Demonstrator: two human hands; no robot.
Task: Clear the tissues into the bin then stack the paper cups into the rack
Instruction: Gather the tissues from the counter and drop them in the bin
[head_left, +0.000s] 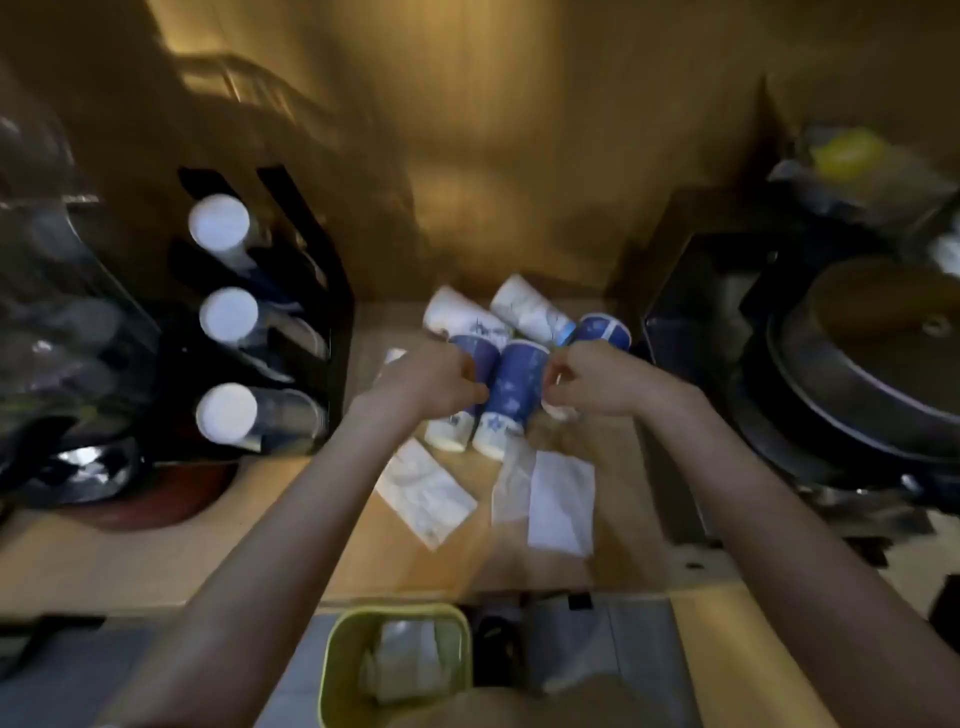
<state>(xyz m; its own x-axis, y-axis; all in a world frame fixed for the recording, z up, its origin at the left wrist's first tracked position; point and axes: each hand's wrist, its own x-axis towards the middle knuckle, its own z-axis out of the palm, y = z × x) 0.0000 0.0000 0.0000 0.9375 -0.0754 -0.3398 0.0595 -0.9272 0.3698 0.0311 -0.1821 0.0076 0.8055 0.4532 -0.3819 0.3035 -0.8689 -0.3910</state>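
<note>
Here the paper cups (511, 397), blue and white with pale rims, lie on their sides in a loose cluster mid-counter, long axes running roughly away from the person. The left hand (431, 382) curls around one blue cup; the right hand (589, 382) pinches something white, which I cannot identify through blur. Flat tissues (426, 491) lie just nearer. The wooden counter (104, 561) is dim; the black rack (311, 270) stands left, the yellow bin (332, 670) below.

Both hands on lying paper cups (511, 397), left hand (434, 379), right hand (589, 382), tissues (423, 491) nearer, bin (332, 670) below
</note>
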